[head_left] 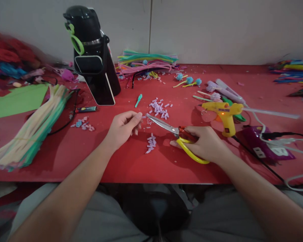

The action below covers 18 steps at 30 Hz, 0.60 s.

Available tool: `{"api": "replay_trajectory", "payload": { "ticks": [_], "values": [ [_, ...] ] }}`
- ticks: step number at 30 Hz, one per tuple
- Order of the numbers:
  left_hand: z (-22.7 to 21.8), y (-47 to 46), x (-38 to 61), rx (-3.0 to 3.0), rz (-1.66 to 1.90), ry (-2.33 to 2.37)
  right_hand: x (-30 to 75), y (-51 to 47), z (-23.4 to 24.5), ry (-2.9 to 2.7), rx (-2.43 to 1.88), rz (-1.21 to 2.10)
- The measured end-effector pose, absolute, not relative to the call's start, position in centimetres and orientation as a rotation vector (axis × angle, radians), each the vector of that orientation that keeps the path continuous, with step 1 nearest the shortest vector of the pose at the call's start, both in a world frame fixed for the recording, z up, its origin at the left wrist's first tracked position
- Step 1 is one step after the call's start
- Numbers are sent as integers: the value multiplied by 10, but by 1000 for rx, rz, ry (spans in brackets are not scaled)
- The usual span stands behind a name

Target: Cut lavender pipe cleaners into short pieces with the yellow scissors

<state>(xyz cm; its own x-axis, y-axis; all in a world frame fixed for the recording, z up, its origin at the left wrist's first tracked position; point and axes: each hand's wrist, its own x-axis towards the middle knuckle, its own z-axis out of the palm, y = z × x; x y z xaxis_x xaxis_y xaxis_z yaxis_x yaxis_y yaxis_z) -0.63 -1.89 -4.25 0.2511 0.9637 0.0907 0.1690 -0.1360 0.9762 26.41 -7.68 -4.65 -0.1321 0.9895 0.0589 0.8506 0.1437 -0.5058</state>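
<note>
My left hand (126,126) is closed in a pinch on a short lilac pipe cleaner piece (144,117), whose end shows past the fingertips. My right hand (203,141) is wrapped round the yellow and red handles of a pair of scissors (164,125). Its blade tips meet the lilac piece just right of my left fingertips; the blades look nearly closed. Behind the blades is a loose pile of cut lilac pieces (159,108). A smaller group of lilac pieces (151,144), with snipped ends, lies in front. Fine lilac clippings (148,121) are scattered beneath the scissor tips.
A black bottle (91,30) stands behind a leaning phone (98,84). Cream and green pipe cleaners (32,131) lie left, near a lighter (86,109). At right are a yellow glue gun (224,112), its light lit, and a purple power strip (267,144) with cables.
</note>
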Motion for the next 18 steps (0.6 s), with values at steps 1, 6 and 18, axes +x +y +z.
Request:
{"api": "replay_trajectory", "payload": {
  "ticks": [1,6,18],
  "values": [
    [-42,-19,-6,1537,1014,1100,264,-76,-47,-2051,-1767,507],
    [-42,-20,-6,1556,1014,1110,264,-75,-47,-2047,-1762,517],
    [-40,-21,-5,1517,1004,1131,265,-75,-48,-2020,-1779,519]
  ]
}}
